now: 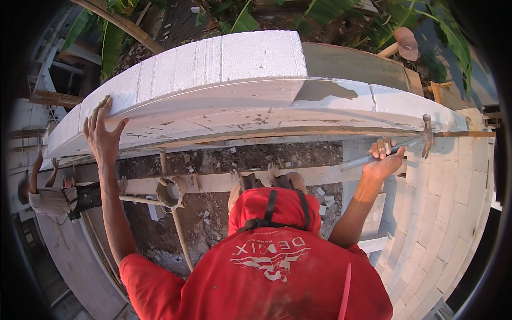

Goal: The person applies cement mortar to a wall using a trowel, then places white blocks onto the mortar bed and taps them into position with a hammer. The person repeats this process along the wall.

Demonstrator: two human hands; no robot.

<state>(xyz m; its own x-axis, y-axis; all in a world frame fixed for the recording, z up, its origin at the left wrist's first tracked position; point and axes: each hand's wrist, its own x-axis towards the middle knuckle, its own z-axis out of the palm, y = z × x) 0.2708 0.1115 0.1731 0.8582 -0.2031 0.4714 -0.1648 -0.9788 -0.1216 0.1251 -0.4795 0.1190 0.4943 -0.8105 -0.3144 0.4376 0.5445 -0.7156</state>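
Note:
My left hand (105, 137) lies with fingers spread against the face of the upper row of white lightweight blocks (258, 56), its fingertips near the top edge. Over on the right, my right hand (384, 159) is closed round the handle of a claw hammer (427, 137), whose metal head is up beside the wall. The upper blocks end near the middle of the wall. Right of that end, a grey mortar patch (326, 89) covers part of the lower row (394, 101). A thin pale string (213, 84) runs along the block face.
Below me, a wooden plank (213, 183) crosses under my feet above rubble ground. A bucket (170, 192) stands by bamboo poles. Another person (50, 200) reaches up to the wall at far left. A block wall (437, 213) rises at right. A cap (406, 44) hangs on a pole end.

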